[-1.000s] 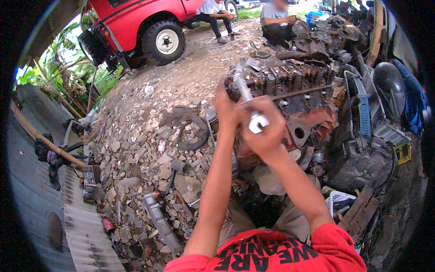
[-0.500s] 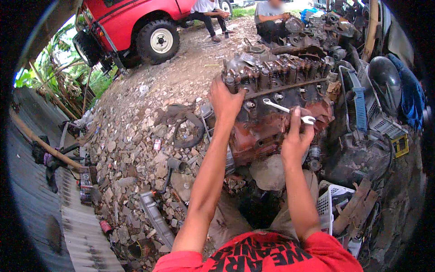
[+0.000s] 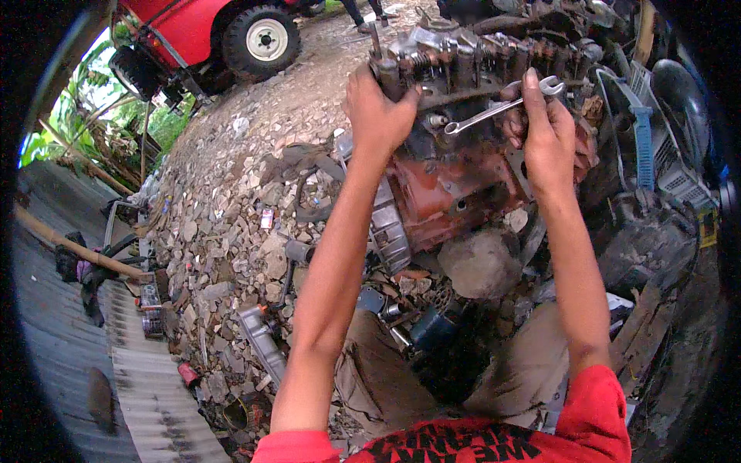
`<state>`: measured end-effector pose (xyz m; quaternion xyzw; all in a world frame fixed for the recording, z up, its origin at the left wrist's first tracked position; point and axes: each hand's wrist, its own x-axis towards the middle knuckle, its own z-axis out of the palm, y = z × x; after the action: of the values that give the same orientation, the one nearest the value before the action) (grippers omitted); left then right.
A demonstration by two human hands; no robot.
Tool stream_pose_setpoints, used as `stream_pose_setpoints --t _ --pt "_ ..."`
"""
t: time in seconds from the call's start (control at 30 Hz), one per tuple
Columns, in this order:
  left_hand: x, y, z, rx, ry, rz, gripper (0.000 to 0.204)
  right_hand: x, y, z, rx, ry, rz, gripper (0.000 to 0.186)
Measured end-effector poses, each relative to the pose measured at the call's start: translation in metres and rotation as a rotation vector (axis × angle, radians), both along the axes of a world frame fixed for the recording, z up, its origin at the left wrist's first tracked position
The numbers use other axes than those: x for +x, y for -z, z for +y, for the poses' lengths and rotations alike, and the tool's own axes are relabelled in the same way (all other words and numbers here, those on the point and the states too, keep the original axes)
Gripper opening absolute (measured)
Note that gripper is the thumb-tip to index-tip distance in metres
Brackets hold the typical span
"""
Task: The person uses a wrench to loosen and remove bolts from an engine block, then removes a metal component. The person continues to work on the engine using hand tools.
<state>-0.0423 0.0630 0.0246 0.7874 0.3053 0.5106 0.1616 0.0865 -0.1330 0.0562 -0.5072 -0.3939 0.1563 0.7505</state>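
A large engine (image 3: 436, 202) with a rusty red-brown side lies in front of me, its row of valve gear (image 3: 461, 63) along the top. My left hand (image 3: 378, 116) is closed round the left end of that top, thumb on the near side and fingers hidden behind. In my right hand (image 3: 549, 145) is a silver combination wrench (image 3: 488, 115), pinched between thumb and fingers near its open end. Its ring end points left and appears beside a bolt (image 3: 437, 120) on the engine's side; whether they touch I cannot tell.
Stones and rubble cover the ground, with a big rock (image 3: 480, 264) below the engine. A blue-handled crate (image 3: 643, 147) and dark metal parts crowd the right. Corrugated sheets (image 3: 147, 370) line the left. A red vehicle (image 3: 174, 31) stands at the back, near a person's legs (image 3: 356, 14).
My right hand has moved up and to the right with the wrench, which now lies across the engine's upper side. My left hand keeps its hold. The view has tilted downward.
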Motion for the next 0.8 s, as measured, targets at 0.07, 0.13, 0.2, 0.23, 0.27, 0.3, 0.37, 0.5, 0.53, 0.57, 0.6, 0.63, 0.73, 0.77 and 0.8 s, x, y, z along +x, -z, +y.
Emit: stream_pose_setpoints --t 0.07,0.13,0.2,0.23,0.27,0.3,0.37,0.5,0.53,0.57,0.6,0.63,0.73,0.77,0.8 --pt "0.000 -0.004 0.007 0.022 0.006 0.008 0.074 0.002 0.016 -0.004 -0.048 -0.001 -0.021 0.042" --pt "-0.007 -0.006 -0.004 -0.001 0.027 0.001 0.070 0.004 0.030 -0.008 -0.066 -0.069 0.015 0.045" --pt "-0.028 -0.001 -0.035 0.083 0.134 -0.049 0.069 -0.002 0.052 -0.015 -0.169 -0.100 -0.121 0.045" --pt "-0.039 0.008 -0.043 0.117 0.185 -0.072 0.068 -0.007 0.065 -0.022 -0.228 -0.120 -0.187 0.044" --pt "-0.055 0.031 -0.039 0.265 0.152 -0.040 0.062 -0.023 0.069 -0.025 -0.251 -0.190 -0.218 0.044" --pt "-0.068 0.048 -0.045 0.270 0.136 -0.008 0.059 -0.023 0.082 -0.026 -0.223 -0.244 -0.436 0.044" --pt "-0.101 0.077 -0.062 0.292 0.095 0.066 0.054 -0.024 0.107 -0.025 -0.128 -0.366 -0.864 0.043" --pt "-0.181 0.146 -0.056 -0.250 0.022 0.388 0.041 -0.056 0.146 -0.023 -0.576 -0.880 -0.950 0.053" --pt "-0.196 0.159 -0.052 -0.464 0.099 0.476 0.039 -0.066 0.166 -0.017 -0.669 -0.948 -1.013 0.054" --pt "-0.205 0.170 -0.056 -0.465 0.165 0.619 0.039 -0.074 0.192 -0.013 -0.648 -0.997 -1.026 0.053" --pt "-0.212 0.180 -0.063 -0.462 0.237 0.757 0.039 -0.079 0.221 -0.007 -0.629 -1.039 -1.043 0.053" --pt "-0.218 0.188 -0.073 -0.466 0.305 0.892 0.039 -0.085 0.247 -0.003 -0.609 -1.088 -1.062 0.052" --pt "-0.212 0.212 -0.096 -0.477 0.297 0.907 0.038 -0.090 0.305 -0.003 -0.520 -1.020 -0.772 0.052" --pt "-0.213 0.216 -0.098 -0.489 0.268 0.871 0.038 -0.089 0.304 -0.001 -0.607 -1.049 -0.792 0.052" --pt "-0.212 0.220 -0.099 -0.499 0.240 0.831 0.037 -0.083 0.298 0.002 -0.696 -1.075 -0.816 0.051"
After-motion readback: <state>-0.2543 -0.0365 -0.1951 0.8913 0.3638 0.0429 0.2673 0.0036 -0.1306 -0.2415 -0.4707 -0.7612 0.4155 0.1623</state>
